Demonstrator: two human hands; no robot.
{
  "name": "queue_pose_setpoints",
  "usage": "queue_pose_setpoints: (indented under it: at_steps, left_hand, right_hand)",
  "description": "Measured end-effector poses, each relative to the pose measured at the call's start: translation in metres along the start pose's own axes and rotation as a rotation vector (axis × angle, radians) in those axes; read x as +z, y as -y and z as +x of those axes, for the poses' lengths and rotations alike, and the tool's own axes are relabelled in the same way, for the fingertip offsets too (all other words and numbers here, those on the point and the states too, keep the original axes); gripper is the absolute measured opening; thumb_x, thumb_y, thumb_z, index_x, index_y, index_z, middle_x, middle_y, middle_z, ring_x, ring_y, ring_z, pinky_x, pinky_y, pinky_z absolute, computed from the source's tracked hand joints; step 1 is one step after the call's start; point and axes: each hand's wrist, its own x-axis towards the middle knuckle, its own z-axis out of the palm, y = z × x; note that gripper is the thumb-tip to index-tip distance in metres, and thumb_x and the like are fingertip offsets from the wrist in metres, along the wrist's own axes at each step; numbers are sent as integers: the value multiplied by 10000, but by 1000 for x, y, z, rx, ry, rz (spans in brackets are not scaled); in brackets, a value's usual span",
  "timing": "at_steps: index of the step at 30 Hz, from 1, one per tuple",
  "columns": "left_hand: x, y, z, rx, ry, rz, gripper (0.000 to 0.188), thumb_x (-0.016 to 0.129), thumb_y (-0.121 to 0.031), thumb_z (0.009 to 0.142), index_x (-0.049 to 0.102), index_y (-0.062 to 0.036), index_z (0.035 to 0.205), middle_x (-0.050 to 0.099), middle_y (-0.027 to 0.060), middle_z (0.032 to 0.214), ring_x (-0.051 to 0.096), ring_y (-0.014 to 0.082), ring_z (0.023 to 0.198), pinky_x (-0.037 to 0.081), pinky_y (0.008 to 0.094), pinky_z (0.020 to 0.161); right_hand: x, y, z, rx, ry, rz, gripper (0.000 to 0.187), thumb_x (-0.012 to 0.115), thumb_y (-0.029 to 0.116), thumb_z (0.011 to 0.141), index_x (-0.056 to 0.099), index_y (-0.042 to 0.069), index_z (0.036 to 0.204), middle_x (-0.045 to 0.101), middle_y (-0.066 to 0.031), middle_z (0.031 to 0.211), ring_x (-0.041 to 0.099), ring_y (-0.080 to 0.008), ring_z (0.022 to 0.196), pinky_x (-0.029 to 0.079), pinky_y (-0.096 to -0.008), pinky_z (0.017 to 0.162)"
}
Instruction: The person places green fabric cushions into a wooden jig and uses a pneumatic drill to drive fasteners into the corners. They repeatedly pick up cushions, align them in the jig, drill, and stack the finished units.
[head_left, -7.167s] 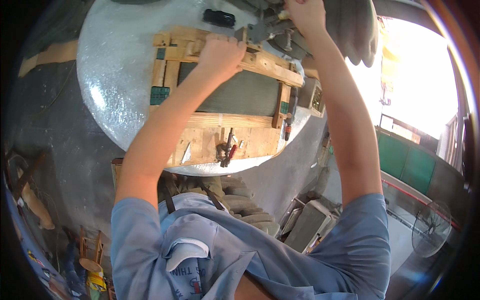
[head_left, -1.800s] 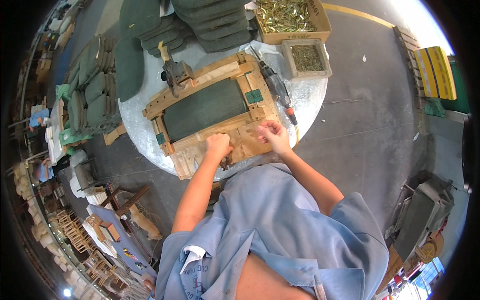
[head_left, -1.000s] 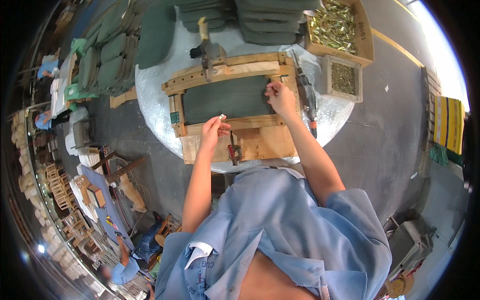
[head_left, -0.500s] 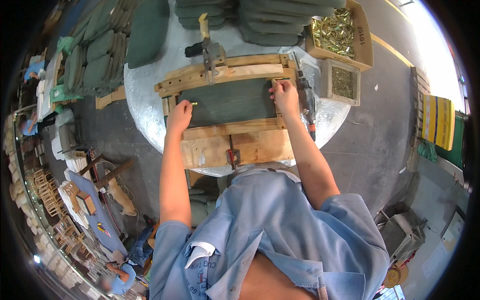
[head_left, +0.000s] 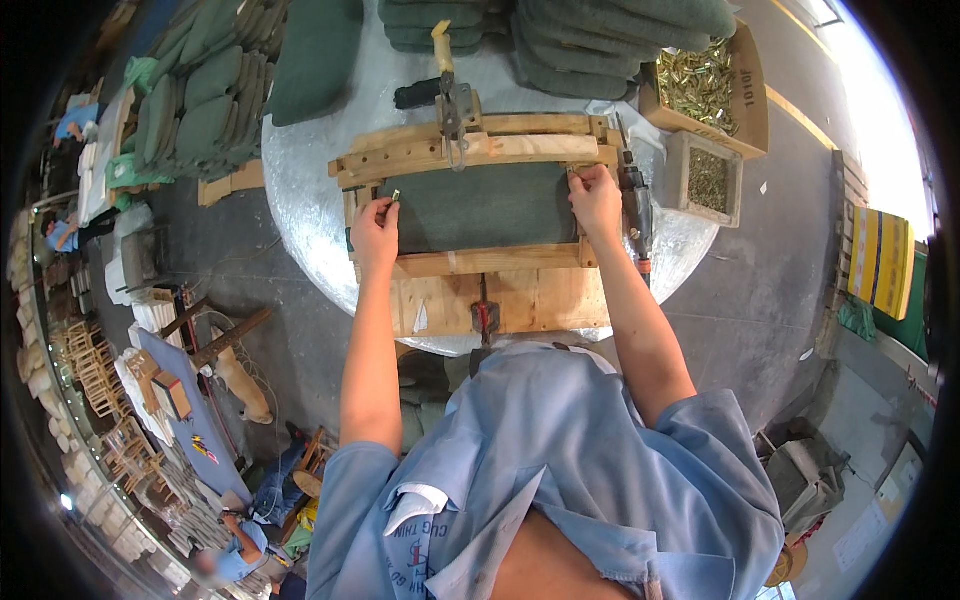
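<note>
A small brass-coloured metal piece (head_left: 396, 195) is pinched upright between the fingertips of my left hand (head_left: 374, 235), over the left end of a dark green padded panel (head_left: 485, 208). The panel lies inside a wooden frame (head_left: 480, 262). At the frame's upper right corner, the fingers of my right hand (head_left: 598, 205) are pressed together; what they hold, if anything, is too hidden to name. A metal clamp with a yellowish handle (head_left: 452, 112) is fixed at the middle of the frame's far rail. Against the near side sits a second, reddish clamp (head_left: 485, 318).
A power drill (head_left: 637, 212) lies just right of the frame. Beyond it stand a cardboard box of brass-coloured pieces (head_left: 748, 90) and a smaller tray of small parts (head_left: 733, 185). Stacks of green cushions (head_left: 575, 50) rise at the table's far side.
My left hand has risen toward the frame's upper left corner and turned the brass-coloured piece from level to upright. My right hand stays at the right corner. The whole view has shifted slightly.
</note>
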Motion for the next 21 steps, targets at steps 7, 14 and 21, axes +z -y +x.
queue_pose_setpoints:
  at_steps: [7,14,21]
  left_hand:
    - [9,1,11,-122,-83,204,218,734,-257,993,737,-41,960,733,120,901,719,332,847,562,456,786]
    - [11,3,17,-193,-168,261,202,728,-239,980,719,-43,933,753,146,939,725,360,876,555,481,795]
    - [13,9,25,-207,-185,98,258,751,-224,988,651,-21,1111,764,152,965,741,359,893,560,485,833]
  right_hand:
    - [-11,20,-1,168,100,130,296,799,241,969,664,-12,1039,767,-119,858,733,-168,648,586,-328,565]
    - [-17,31,-4,219,107,189,315,815,235,957,642,-16,1036,760,-118,853,728,-175,649,591,-334,570]
    - [-10,16,-7,137,42,235,309,822,262,940,640,25,1017,785,-136,844,751,-251,627,592,-392,614]
